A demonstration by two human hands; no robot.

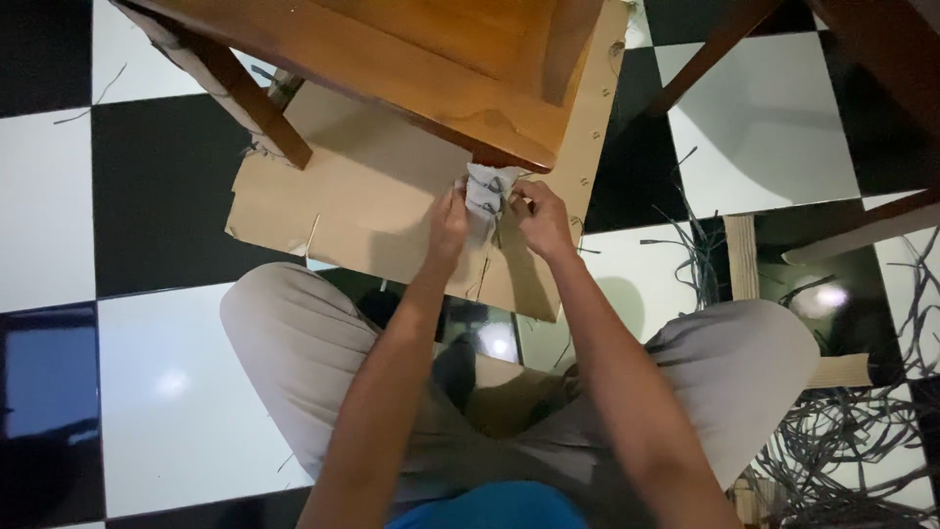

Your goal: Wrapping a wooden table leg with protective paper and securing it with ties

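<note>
Seen from above, a person sits cross-legged on a black-and-white checkered floor (166, 392), knees in pale grey trousers (294, 343) spread to either side. Both hands meet at the foot of a wooden chair leg (509, 157), which stands on a sheet of brown cardboard (362, 196) laid flat on the floor. The foot of that leg is wrapped in a light grey cloth (487, 186), sitting near the cardboard's right edge, a little above its lower right corner. The left hand (448, 227) is closed with its fingers pinching the left side of the cloth, and the right hand (541, 217) is curled against the cloth's right side, fingertips pressing into it; both grasp the wrap, with the cloth bunched between them. Thin dark strands hang from the cloth and trail across the cardboard just below the hands. The chair's seat frame (421, 69), of warm varnished wood, fills the top of the view, and a second leg (250, 103) comes down at the cardboard's upper left corner. To the right, well apart from the hands, a heap of dark grey strips (852, 431) lies tangled on the floor, with pale wooden slats (741, 257) among them.
</note>
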